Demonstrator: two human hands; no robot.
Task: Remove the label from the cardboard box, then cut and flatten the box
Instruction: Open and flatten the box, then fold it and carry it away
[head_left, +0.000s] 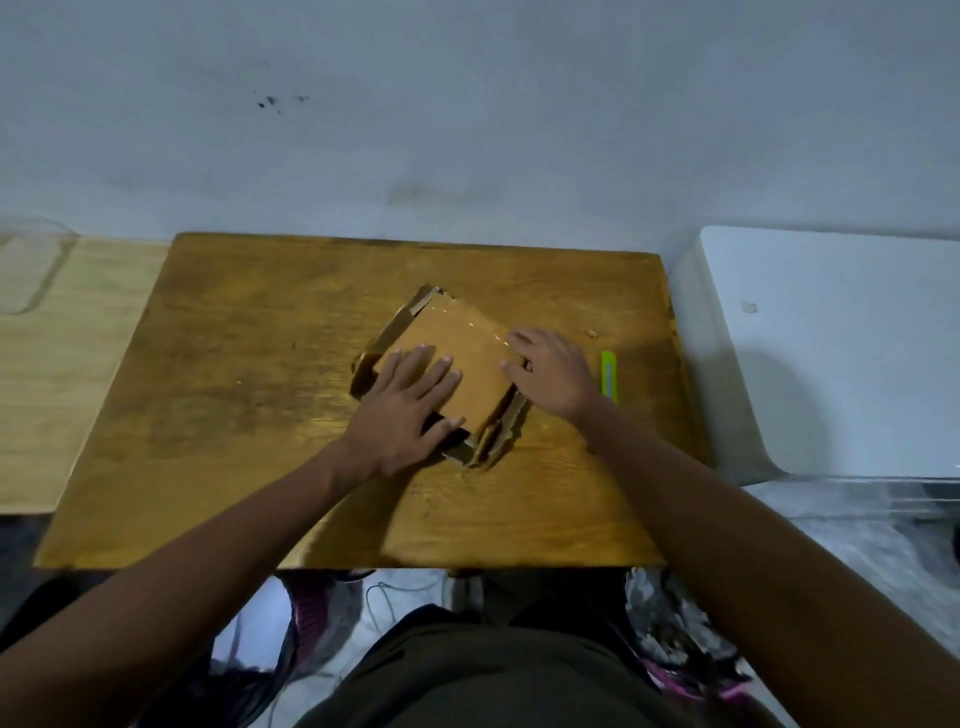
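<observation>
Left hand: I see my left hand (410, 410) lying flat, fingers spread apart, palm down on the near-left part of the cardboard box (457, 358); it presses rather than grips.
Right hand: my right hand (550, 374) rests on the box's right edge, fingers loosely apart, its fingertips on the top panel; I see nothing clamped in it.
Cardboard box: squashed low under both palms, turned at an angle, with loose flaps sticking out beyond my left fingertips and below my right wrist.
Cutter: a green cutter (609, 376) lies just right of my right hand, apart from it.
Table: the wooden table (234, 415) carries everything, and my forearms cross its near edge.
Label: I cannot tell from here.
</observation>
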